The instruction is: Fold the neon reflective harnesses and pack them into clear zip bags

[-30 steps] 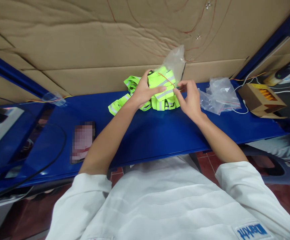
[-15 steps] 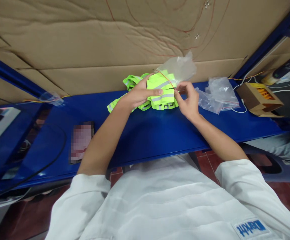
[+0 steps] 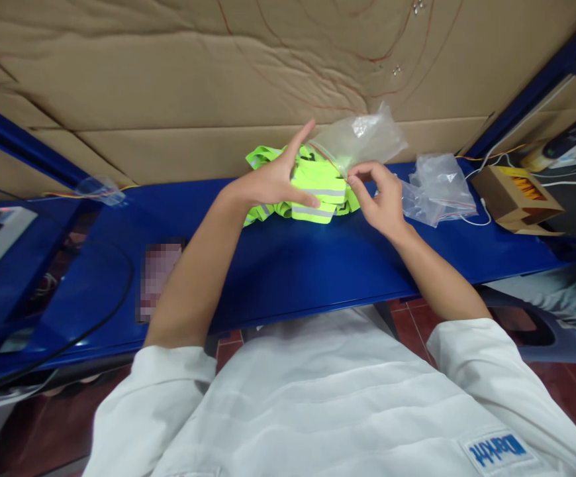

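Note:
A folded bundle of neon-yellow reflective bands [image 3: 318, 182] with silvery stripes and small black parts lies at the back of the blue table. My left hand [image 3: 278, 179] is at its left side, thumb stretched across the front and a finger pointing up, spread wide; its other fingers are hidden. A clear plastic bag [image 3: 367, 136] with a red line along its mouth sits behind and over the bundle. My right hand [image 3: 380, 195] pinches the bag's edge at the bundle's right side, thumb and forefinger together.
To the right, more clear plastic bags [image 3: 441, 189] lie beside an open cardboard box [image 3: 514, 199] with orange contents. A dark-edged, pixelated flat object [image 3: 159, 275] is near my left forearm. A cardboard wall [image 3: 193, 152] closes off the back. Loose cables run at both sides.
My left hand has opened wider, its finger lifting off the bundle. The bag's mouth has shifted slightly right, and more of the bag shows. My right hand still pinches the edge.

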`<state>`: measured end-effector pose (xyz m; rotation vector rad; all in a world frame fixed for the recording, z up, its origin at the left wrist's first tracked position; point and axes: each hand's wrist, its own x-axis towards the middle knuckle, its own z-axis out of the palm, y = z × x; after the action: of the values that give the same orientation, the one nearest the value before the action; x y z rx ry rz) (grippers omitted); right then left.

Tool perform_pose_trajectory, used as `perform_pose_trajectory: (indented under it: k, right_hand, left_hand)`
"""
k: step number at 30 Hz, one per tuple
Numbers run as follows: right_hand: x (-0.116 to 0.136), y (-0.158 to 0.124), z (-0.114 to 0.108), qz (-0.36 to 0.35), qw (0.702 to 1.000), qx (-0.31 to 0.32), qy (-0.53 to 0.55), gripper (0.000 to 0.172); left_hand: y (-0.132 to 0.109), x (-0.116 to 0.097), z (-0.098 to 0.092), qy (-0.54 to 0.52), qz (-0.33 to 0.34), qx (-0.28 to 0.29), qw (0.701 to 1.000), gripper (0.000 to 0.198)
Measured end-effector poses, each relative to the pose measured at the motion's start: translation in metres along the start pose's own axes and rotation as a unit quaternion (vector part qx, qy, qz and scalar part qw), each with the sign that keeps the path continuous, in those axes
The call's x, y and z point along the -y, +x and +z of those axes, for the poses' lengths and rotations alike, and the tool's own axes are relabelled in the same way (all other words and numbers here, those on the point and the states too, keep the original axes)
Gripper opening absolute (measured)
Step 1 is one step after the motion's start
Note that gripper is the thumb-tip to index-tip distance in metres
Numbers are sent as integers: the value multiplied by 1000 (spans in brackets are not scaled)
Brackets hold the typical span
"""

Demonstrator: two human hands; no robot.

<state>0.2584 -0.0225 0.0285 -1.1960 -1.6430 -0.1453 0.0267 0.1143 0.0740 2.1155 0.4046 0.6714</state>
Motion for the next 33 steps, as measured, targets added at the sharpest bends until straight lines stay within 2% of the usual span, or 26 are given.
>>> perform_pose_trajectory:
  k: [6,11,18,21,24,26,30,33]
  right_hand:
    - [5,3,-5,-22,999,46,2,44]
    - [6,4,-6,-44,997,54,15,38]
    - [-14,5,1,57,994,-17,92,39]
    - [-14,3,-2,21,998,-19,60,40]
    - [-8,1,-6,-21,1000,14,-11,45]
    - [-3,0,-9,-25,998,29,-44,45]
    - [-6,0,-12,-13,998,4,-54,41]
    - [-13,0,-12,-31,997,-16,-63,40]
  left_hand:
    - [3,3,17,39,19,11,999,126]
    - [4,6,17,35,32,-3,999,119]
    - [6,6,16,13,22,-22,999,107]
    - [6,5,17,6,15,-15,1000,104]
    - [6,4,18,-1,4,-25,1000,99]
    - [5,2,19,-4,1,-26,1000,95]
    - [4,-2,22,-22,-1,-20,1000,95]
    - [4,-4,23,-55,-2,-21,998,96]
